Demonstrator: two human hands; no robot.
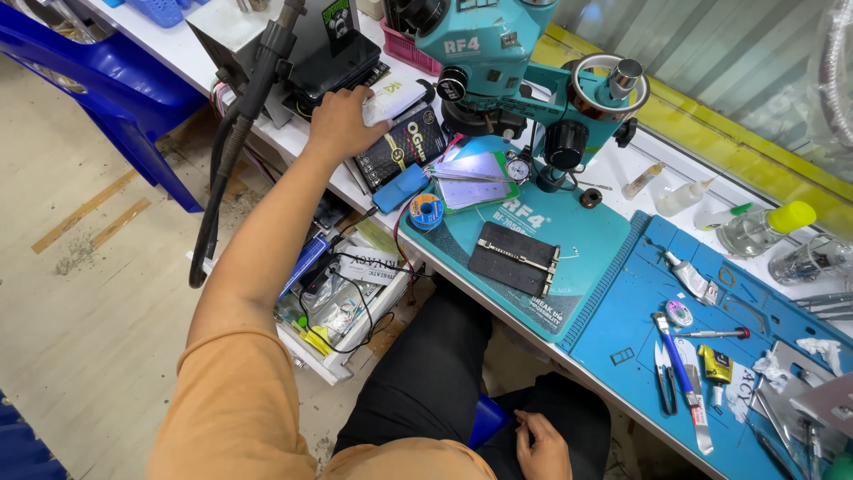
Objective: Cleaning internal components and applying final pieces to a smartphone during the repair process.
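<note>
Plainly, the white workbench (622,173) runs diagonally, its near edge crossing from upper left to lower right, with bare floor open along the left. At the bench's far left end the left hand (342,120) lies flat, fingers loosely spread, on a white packet (395,98) stacked over a dark printed box (404,147); it grips nothing. The right hand (542,444) rests slackly open on the black-trousered thigh below the bench's near edge, empty. Just right of the box lie a blue case (400,187) and a solder spool (426,211) at the corner of the teal microscope base (586,236), which carries a black board holder (515,258). A blue work mat (640,338) with tweezers and cutters fills the right end. A black hose (227,160) hangs off the left edge, beside a blue plastic chair (115,89).
</note>
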